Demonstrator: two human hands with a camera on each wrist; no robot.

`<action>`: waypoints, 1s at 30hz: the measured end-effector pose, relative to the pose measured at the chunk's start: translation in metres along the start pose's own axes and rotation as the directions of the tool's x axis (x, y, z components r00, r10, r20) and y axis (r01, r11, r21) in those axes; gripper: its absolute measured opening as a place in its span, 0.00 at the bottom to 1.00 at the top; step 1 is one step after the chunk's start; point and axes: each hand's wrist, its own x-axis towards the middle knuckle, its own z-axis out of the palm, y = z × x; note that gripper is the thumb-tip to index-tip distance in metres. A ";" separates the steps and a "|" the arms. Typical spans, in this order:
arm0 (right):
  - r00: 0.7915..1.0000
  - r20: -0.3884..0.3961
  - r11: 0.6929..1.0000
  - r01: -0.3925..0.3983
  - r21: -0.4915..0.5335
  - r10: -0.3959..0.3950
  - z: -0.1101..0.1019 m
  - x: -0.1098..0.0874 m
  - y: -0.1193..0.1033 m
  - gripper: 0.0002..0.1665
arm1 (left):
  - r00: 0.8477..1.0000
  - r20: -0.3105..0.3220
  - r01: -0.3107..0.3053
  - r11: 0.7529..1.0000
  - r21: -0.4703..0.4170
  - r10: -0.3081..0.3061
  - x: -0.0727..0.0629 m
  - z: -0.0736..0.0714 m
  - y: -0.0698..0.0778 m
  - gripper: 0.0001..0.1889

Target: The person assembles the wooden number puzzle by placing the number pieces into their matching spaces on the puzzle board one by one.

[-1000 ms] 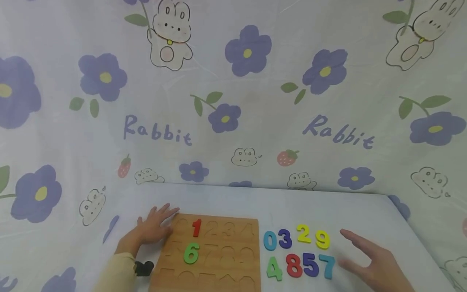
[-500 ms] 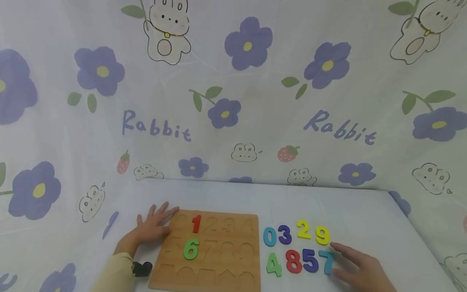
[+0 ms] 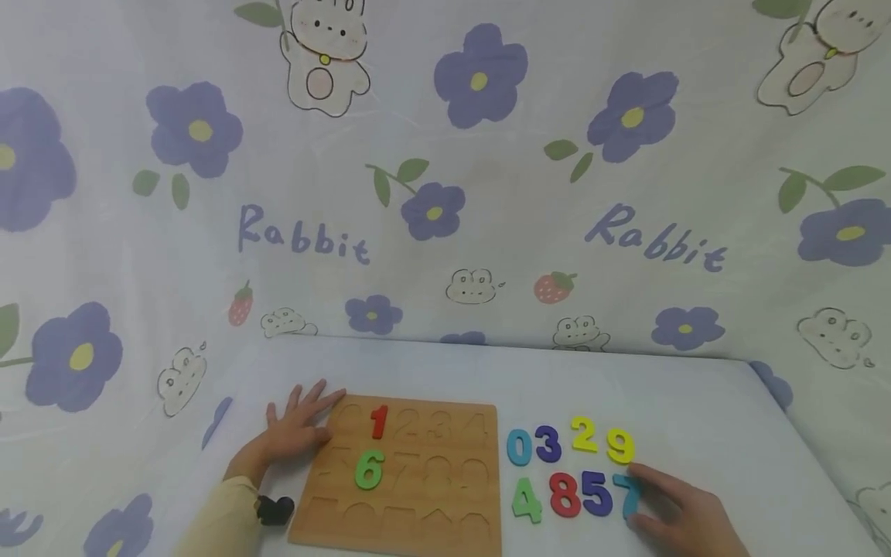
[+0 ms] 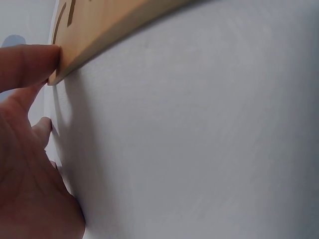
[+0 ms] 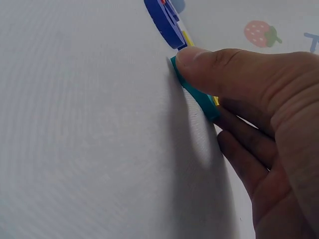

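My left hand point(image 3: 295, 429) lies at the left edge of the wooden number board point(image 3: 445, 503), fingers spread, thumb and index fingertip against its edge. In the left wrist view the thumb point(image 4: 30, 64) touches the board's side. A red 1 point(image 3: 379, 422) and a green 6 point(image 3: 369, 470) sit on the board in their rows. Right of the board, my right hand point(image 3: 689, 514) pinches the blue number 7 point(image 3: 629, 496), index finger at its top, thumb at its foot. The right wrist view shows the thumb over the 7's edge point(image 5: 202, 102); the other fingers are partly hidden.
Beside the 7 lie a purple 5 point(image 3: 596, 493), red 8 point(image 3: 564, 495) and green 4 point(image 3: 526, 500). Behind them are a blue 0 point(image 3: 511, 448), purple 3 point(image 3: 547, 444), yellow 2 point(image 3: 583, 435) and yellow 9 point(image 3: 620, 446). A patterned cloth point(image 3: 418, 155) hangs behind the white table.
My right hand has moved left to the blue 7 and closed thumb and index finger on it. The left hand stays at the board's edge. The head view has tilted slightly.
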 end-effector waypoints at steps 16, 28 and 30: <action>0.999 -0.046 1.000 0.025 -0.014 -0.026 -0.001 -0.002 0.008 0.48 | 1.000 -0.009 0.006 1.000 -0.013 -0.006 0.003 -0.002 0.004 0.41; 0.994 -0.093 0.998 0.062 -0.030 -0.064 -0.023 -0.015 -0.016 0.48 | 1.000 -0.005 0.005 1.000 -0.017 -0.005 0.002 0.001 0.001 0.41; 0.980 -0.149 0.991 0.122 -0.056 -0.129 -0.028 -0.019 -0.032 0.46 | 1.000 -0.009 0.005 1.000 -0.012 -0.005 0.000 0.001 0.002 0.41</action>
